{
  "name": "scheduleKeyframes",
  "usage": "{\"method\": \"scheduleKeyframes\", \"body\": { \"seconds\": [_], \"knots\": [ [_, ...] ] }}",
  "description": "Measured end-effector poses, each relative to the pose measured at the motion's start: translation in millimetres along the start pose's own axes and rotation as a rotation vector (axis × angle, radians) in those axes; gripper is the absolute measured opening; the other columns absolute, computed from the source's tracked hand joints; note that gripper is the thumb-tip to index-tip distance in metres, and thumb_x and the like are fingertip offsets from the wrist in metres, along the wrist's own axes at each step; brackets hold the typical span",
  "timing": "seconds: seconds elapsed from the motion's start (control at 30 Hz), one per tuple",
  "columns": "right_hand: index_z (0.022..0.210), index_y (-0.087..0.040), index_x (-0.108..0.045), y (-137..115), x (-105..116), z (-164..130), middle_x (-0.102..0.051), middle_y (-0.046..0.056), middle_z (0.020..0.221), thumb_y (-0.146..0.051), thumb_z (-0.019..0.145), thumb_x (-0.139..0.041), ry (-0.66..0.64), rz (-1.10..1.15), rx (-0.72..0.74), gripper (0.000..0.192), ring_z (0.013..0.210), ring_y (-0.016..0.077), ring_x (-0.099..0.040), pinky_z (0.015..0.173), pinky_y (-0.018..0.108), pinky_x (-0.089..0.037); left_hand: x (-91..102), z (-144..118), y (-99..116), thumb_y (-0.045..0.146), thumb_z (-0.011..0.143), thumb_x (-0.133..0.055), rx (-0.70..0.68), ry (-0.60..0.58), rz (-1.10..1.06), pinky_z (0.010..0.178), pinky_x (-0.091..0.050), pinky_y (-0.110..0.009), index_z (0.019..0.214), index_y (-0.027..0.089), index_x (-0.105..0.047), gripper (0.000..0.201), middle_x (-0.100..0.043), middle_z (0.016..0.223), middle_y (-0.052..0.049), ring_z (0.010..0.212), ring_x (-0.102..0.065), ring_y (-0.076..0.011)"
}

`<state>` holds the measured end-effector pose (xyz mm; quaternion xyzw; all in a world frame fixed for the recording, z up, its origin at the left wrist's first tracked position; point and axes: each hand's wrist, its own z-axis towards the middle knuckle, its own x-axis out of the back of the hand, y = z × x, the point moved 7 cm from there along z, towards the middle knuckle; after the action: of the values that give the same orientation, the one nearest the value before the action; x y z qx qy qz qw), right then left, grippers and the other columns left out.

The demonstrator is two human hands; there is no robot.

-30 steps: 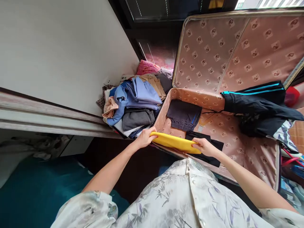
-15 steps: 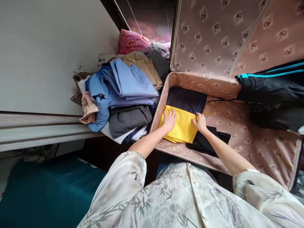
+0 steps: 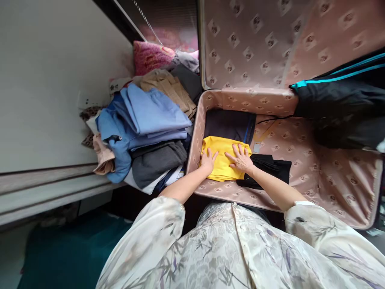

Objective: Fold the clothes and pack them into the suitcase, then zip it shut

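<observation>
A folded yellow garment (image 3: 221, 162) lies in the near left corner of an open suitcase (image 3: 303, 136) with a patterned pink lining. My left hand (image 3: 207, 161) rests on the garment's left side, fingers spread. On its right half my right hand (image 3: 240, 159) lies flat, fingers also apart. Behind the yellow cloth is a folded dark garment (image 3: 227, 122) with a blue stripe. A folded black garment (image 3: 270, 170) sits to the right, partly under my right forearm.
Left of the suitcase is a pile of clothes, with folded blue garments (image 3: 156, 110), a dark grey one (image 3: 159, 162) and tan ones (image 3: 168, 86). Black clothing with turquoise trim (image 3: 339, 100) hangs over the suitcase's right part. A pink pillow (image 3: 152, 58) stands at the back.
My right hand has moved from the yellow garment's right edge onto its top and flattened. My left hand has shifted slightly nearer to me. The camera view has turned a little.
</observation>
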<state>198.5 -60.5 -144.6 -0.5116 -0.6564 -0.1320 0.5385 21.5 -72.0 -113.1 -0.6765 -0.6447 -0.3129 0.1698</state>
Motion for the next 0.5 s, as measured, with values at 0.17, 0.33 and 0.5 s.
{"method": "scheduleKeyframes", "body": {
  "seconds": [0.17,0.33,0.5],
  "knots": [
    [0.162,-0.033,-0.037,-3,21,1,-0.018,0.018,0.173,-0.047,0.083,-0.076,-0.162,0.094,0.02,0.089,0.156,0.0487,-0.015,0.119,0.071,-0.015,-2.2,-13,1,0.032,0.068,-0.088,0.017,0.005,0.203,0.115,-0.019,-0.068,0.164,0.011,-0.031,0.114,-0.027,0.162,-0.039,0.15,-0.023,-0.0598],
    [0.163,-0.03,-0.035,29,92,-13,-0.029,0.019,0.168,-0.039,0.091,-0.067,0.029,0.141,-0.099,0.079,0.153,0.0402,-0.026,0.115,0.058,-0.032,8.6,-31,17,0.032,0.082,-0.075,-0.101,-0.109,0.31,0.113,-0.027,-0.065,0.154,0.011,-0.047,0.08,-0.049,0.148,-0.034,0.135,-0.052,-0.05],
    [0.162,-0.015,-0.035,130,206,-76,-0.025,0.025,0.168,-0.016,0.09,-0.054,0.54,-0.056,-0.379,0.074,0.153,0.0392,-0.022,0.114,0.056,-0.029,19.1,-76,33,0.032,0.094,-0.056,-0.155,-0.059,-0.014,0.113,-0.039,-0.055,0.154,0.015,-0.047,0.063,-0.054,0.147,-0.027,0.136,-0.055,-0.0405]
  ]
}}
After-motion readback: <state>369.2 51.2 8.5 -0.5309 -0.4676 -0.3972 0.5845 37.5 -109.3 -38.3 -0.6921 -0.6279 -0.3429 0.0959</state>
